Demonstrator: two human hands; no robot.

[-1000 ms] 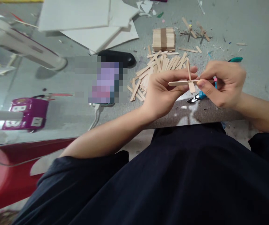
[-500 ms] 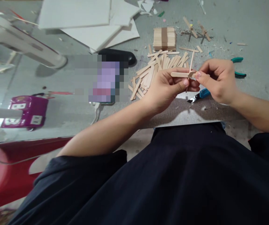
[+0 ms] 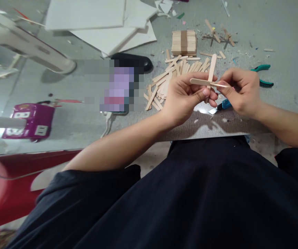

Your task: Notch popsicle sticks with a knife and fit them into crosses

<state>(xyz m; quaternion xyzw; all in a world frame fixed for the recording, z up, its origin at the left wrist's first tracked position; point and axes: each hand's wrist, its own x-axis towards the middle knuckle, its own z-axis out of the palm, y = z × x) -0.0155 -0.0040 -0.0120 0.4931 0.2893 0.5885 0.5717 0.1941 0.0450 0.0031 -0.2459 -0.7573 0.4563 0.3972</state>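
Crossed popsicle sticks [image 3: 212, 67] are held between my two hands above the table's near edge. My left hand [image 3: 187, 93] is closed, its thumb and fingers pinching the sticks near the crossing. One stick points away from me, and another lies sideways over the left fingers. My right hand [image 3: 241, 91] pinches the right end of the sideways piece between thumb and fingers. Under the right hand lies a blue utility knife [image 3: 225, 103] with its blade pointing left, partly covered. Behind the left hand spreads a loose pile of popsicle sticks [image 3: 173, 74].
A banded bundle of sticks [image 3: 190, 43] stands behind the pile, with small crossed-stick pieces [image 3: 213, 31] to its right. Green-handled pliers [image 3: 264, 68] lie beyond my right hand. Leftward are a phone [image 3: 119, 86], white boards [image 3: 86, 15] and a purple socket block [image 3: 29, 121].
The crossed sticks have turned in my fingers, so the stick pointing away now shows its broad face instead of its thin edge. Both hands stay in nearly the same place.
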